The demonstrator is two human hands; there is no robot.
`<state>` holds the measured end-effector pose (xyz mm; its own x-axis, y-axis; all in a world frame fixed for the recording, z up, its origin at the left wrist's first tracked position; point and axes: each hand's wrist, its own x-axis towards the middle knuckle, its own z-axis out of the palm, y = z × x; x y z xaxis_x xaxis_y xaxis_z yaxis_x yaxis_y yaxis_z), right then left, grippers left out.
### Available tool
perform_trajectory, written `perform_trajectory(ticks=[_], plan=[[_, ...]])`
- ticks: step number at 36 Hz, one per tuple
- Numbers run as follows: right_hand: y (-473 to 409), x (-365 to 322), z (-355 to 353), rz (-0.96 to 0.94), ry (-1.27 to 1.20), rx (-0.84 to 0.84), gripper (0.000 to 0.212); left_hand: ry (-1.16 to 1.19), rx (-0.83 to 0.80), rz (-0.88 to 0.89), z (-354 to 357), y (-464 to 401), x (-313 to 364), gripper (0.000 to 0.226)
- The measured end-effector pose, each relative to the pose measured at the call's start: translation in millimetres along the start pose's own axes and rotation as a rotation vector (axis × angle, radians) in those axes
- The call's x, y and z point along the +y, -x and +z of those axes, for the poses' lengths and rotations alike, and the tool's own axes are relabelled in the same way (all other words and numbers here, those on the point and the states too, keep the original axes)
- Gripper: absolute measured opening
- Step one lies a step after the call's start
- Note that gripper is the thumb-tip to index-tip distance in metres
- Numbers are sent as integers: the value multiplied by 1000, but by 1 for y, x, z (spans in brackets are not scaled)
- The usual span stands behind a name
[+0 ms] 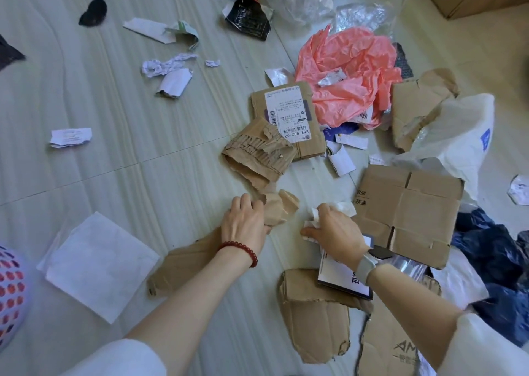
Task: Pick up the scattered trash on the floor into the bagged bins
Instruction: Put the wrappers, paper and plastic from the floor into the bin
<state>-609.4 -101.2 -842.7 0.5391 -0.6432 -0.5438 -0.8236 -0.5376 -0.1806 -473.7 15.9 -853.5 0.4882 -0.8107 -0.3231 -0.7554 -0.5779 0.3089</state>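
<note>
Nearest, at six o'clock, a torn brown cardboard slab [315, 315] lies flat on the pale floor [114, 146]. Above it, the left hand [244, 224] has its fingers curled around a crumpled brown paper scrap [280, 206], while the right hand [333, 232] grips white crumpled tissue [345, 205]. At one o'clock sits a pink crumpled plastic bag [349, 75].

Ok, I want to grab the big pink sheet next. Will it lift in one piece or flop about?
The pink sheet looks thin and heavily crumpled, so it will probably flop and drape. It seems light for its size. The scrap of paper lying on it may slide off.
</note>
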Motion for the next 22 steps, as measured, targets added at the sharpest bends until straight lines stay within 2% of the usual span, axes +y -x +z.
perform_trajectory(ticks=[3,6,12,19,22], plan=[[1,0,2,-8,-20,-1,35,36,-11,55,-3,6,-3,13],[2,0,4,-36,-14,20,27,149,-3,37,-12,13,-7,11],[13,1,4,-104,58,121,27,466,-70,-105,-36,14,-24,33],[20,0,13,25,-20,150,23,672,-37,-194,-63,22,-46,34],[23,-4,17,57,-2,168,12,671,-39,-205,-68,27,-54,33]])
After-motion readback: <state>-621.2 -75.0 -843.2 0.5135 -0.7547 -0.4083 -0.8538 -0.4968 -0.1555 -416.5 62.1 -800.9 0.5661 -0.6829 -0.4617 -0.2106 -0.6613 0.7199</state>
